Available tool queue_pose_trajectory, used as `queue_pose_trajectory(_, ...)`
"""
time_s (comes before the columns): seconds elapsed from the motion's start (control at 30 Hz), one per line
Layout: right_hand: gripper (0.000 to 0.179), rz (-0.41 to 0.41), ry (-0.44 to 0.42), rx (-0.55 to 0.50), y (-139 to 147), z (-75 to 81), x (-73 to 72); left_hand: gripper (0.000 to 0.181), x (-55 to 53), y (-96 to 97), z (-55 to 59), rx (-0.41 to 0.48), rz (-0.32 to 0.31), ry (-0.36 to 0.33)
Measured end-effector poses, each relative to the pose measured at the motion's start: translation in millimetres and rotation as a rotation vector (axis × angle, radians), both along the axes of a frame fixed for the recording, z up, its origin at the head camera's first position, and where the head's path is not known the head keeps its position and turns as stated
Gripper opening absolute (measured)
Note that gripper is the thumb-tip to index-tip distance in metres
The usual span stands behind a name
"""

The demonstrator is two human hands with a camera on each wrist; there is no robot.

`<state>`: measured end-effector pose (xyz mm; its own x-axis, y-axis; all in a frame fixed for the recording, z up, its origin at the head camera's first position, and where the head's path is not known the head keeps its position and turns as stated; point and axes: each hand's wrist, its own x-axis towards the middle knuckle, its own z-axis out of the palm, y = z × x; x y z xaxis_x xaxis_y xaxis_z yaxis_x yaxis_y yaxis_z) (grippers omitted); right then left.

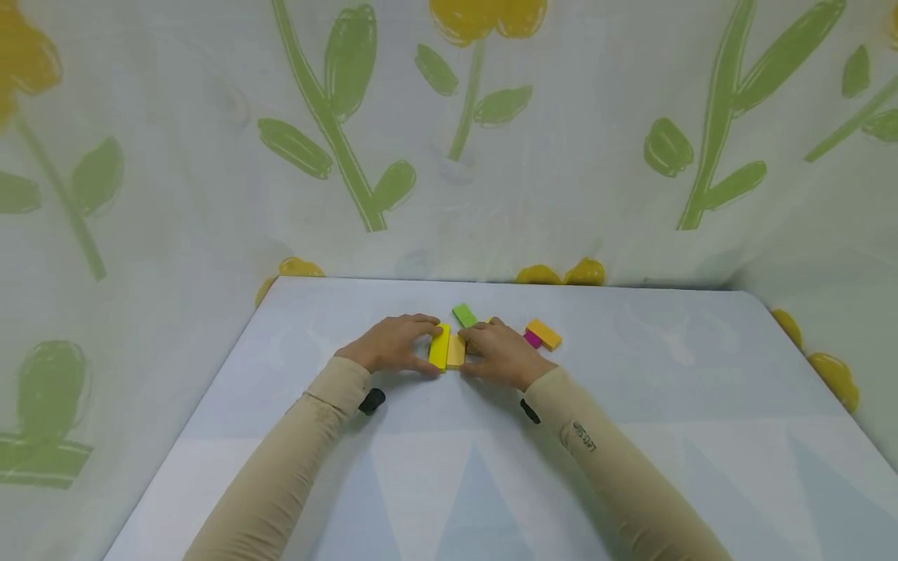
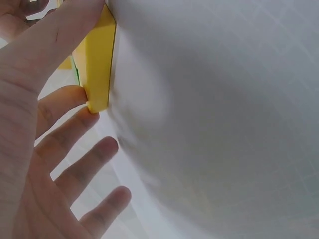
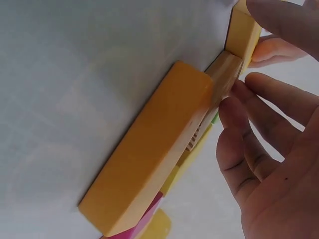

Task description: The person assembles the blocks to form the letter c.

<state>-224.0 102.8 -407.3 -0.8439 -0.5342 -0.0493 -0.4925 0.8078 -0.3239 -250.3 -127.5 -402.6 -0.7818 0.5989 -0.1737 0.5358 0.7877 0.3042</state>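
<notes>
Left hand (image 1: pixel 393 344): pinching the yellow block (image 1: pixel 440 347) by its two ends.
Right hand (image 1: pixel 505 354): seemingly pinching the tan block (image 1: pixel 456 353) by its ends.
Pair of blocks: sitting side by side on the worktop (image 1: pixel 701 374); the green block (image 1: pixel 464 315) is lying farther off, the orange block (image 1: pixel 544 334) to the right.
Handling: squeezing lightly and keeping long sides parallel should be serving best, judging by the pose.
Sleeve print (image 1: pixel 584 436): "Lets" is showing on the right sleeve (image 1: pixel 617 483); the remainder is looking unclear.
</notes>
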Motion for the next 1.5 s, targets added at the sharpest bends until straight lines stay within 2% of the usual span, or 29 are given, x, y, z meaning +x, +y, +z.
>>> queue_pose_trajectory(0.2, 0.056, 0.016, 0.007, 0.021, -4, -1.1, -3.6, 0.079, 2.1, -4.2, -1.9, -0.003, -0.001, 0.009)
queue_pose_trajectory(0.6, 0.061, 0.003, -0.015, 0.068, -8, 1.1, -8.6, 0.079, 19.2, -20.3, -5.8, 0.017, 0.029, 0.022)
queue_pose_trajectory(0.97, 0.06, 0.007, 0.003, 0.051, -12, -1.8, -8.6, 0.08, 35.0, -42.6, -6.1, 0.015, 0.042, 0.073)
queue_pose_trajectory(1.3, 0.056, 0.041, 0.054, 0.009, -11, -3.7, -5.1, 0.08, 52.5, -61.9, -2.1, 0.048, 0.08, 0.076)
queue_pose_trajectory(1.5, 0.052, 0.051, 0.061, -0.004, -3, -0.7, -4.6, 0.081, 54.9, -71.1, -4.2, 0.052, 0.085, 0.091)
